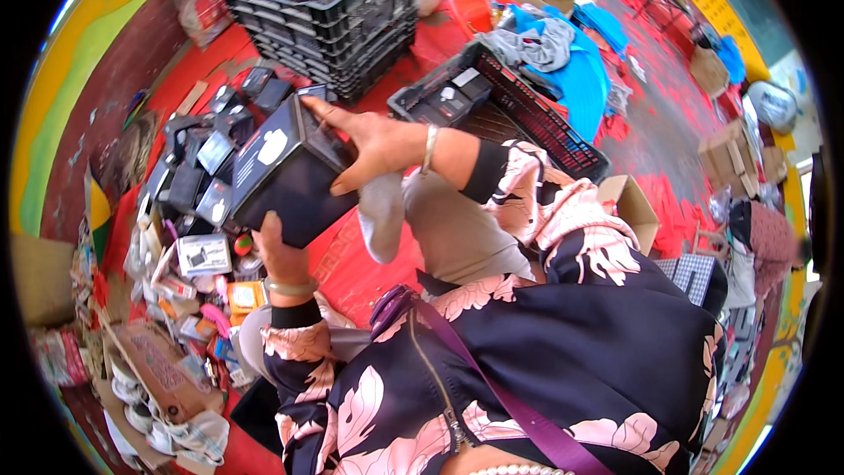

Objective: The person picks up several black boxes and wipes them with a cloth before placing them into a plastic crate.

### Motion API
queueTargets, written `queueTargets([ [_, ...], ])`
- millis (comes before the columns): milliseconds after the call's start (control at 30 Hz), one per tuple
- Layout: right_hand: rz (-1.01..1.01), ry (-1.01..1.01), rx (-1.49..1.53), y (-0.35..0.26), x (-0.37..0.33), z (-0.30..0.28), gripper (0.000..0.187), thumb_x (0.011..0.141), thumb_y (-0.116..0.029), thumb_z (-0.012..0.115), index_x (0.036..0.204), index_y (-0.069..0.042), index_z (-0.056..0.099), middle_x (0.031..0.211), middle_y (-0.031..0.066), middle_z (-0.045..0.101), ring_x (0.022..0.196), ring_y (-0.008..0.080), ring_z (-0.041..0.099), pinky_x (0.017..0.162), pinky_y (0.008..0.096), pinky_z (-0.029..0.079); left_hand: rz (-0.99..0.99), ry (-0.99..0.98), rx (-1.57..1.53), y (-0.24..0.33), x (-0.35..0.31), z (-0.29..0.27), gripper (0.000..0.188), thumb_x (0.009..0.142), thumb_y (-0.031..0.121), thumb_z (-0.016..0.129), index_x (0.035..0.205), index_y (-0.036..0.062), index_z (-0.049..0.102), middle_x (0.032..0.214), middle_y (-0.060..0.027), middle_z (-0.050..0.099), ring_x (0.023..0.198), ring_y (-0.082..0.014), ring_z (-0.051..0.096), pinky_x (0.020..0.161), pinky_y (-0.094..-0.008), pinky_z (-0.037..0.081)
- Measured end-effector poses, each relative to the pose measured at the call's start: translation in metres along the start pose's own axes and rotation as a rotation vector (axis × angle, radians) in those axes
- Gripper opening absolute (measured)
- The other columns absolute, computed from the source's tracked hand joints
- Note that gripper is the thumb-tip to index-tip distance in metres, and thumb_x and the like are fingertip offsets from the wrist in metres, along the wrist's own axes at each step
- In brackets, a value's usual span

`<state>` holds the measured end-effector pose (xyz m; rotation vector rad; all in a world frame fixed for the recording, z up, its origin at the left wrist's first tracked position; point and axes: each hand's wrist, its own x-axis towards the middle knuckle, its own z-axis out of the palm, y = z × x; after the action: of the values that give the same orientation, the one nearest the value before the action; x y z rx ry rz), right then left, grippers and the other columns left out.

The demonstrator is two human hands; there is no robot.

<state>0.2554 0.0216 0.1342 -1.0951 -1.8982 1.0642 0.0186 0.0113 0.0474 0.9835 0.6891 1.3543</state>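
1. Currently, both hands hold one black box (299,198), tilted above the red floor covering (352,277).
2. The right hand (376,142) spreads wide over its edge; the left hand (281,251) supports its near side (some fingers are hidden).
3. Some dark boxes (447,105) lie inside the low black crate (563,129); many small dark packages (185,183) lie heaped leftward.
4. Work looks partway along: the held box isn't set down yet.

Right hand (378,142) spread wide, thumb (348,181) well apart from forefinger (327,112), forearm (457,158) angled leftward; left hand (283,259) sits lower, its thumb pointing up!
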Motion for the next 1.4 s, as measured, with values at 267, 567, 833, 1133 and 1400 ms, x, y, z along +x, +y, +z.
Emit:
queueTargets([
  [267, 0.161, 0.35, 0.616, 0.033, -0.043, -0.07, 0.089, 0.074, -0.025, 0.072, 0.144, -0.004, 0.023, 0.124, 0.0166, 0.047, 0.112, 0.0222, 0.048, 0.094, 0.0318, 0.04, -0.134, 0.022, -0.092, 0.012, 0.027, 0.046, 0.058, 0.096, 0.038, 0.034, 0.143, 0.006, 0.024, 0.142, -0.0177, 0.032, 0.132, -0.0286, 0.032, 0.108, -0.0431, 0.025],
  [567, 0.633, 0.662, -0.372, 0.197, -0.201, -0.188, 0.117, 0.059, -0.05, 0.079, 0.142, 0.004, 0.017, 0.125, 0.0269, 0.05, 0.116, 0.0303, 0.052, 0.098, 0.0324, 0.039, -0.182, -0.012, 0.003, -0.016, 0.034, 0.009, 0.031, 0.098, 0.025, 0.04, 0.099, 0.0022, 0.062, 0.131, -0.0172, 0.05, 0.123, -0.0234, 0.045, 0.101, -0.0396, 0.034],
  [833, 1.25, 0.304, -0.544, 0.292, -0.204, -0.078, 0.119, 0.057, -0.054, 0.077, 0.146, -0.01, 0.011, 0.124, 0.031, 0.046, 0.111, 0.0422, 0.053, 0.095, 0.0411, 0.043, -0.343, 0.05, 0.164, -0.04, 0.035, 0.013, 0.026, 0.096, 0.022, 0.046, 0.102, 0.0018, 0.061, 0.123, -0.0138, 0.057, 0.117, -0.0209, 0.051, 0.096, -0.0357, 0.039],
  [1133, 1.317, 0.247, -0.574, 0.354, -0.144, -0.035, 0.117, 0.059, -0.048, 0.078, 0.146, -0.013, 0.008, 0.135, 0.0249, 0.033, 0.113, 0.0378, 0.053, 0.093, 0.038, 0.046, -0.356, 0.044, 0.213, -0.052, 0.041, 0.012, 0.021, 0.094, 0.016, 0.049, 0.1, -0.0006, 0.062, 0.116, -0.0161, 0.059, 0.113, -0.0218, 0.054, 0.095, -0.0343, 0.043],
  [1400, 1.19, 0.211, -0.494, 0.374, -0.147, -0.041, 0.114, 0.063, -0.047, 0.077, 0.146, -0.012, 0.008, 0.14, 0.0275, 0.028, 0.117, 0.0395, 0.049, 0.097, 0.0406, 0.042, -0.39, 0.046, 0.199, -0.051, 0.04, 0.012, 0.02, 0.094, 0.013, 0.049, 0.099, -0.0021, 0.062, 0.117, -0.0175, 0.058, 0.112, -0.0229, 0.055, 0.097, -0.0339, 0.041],
])
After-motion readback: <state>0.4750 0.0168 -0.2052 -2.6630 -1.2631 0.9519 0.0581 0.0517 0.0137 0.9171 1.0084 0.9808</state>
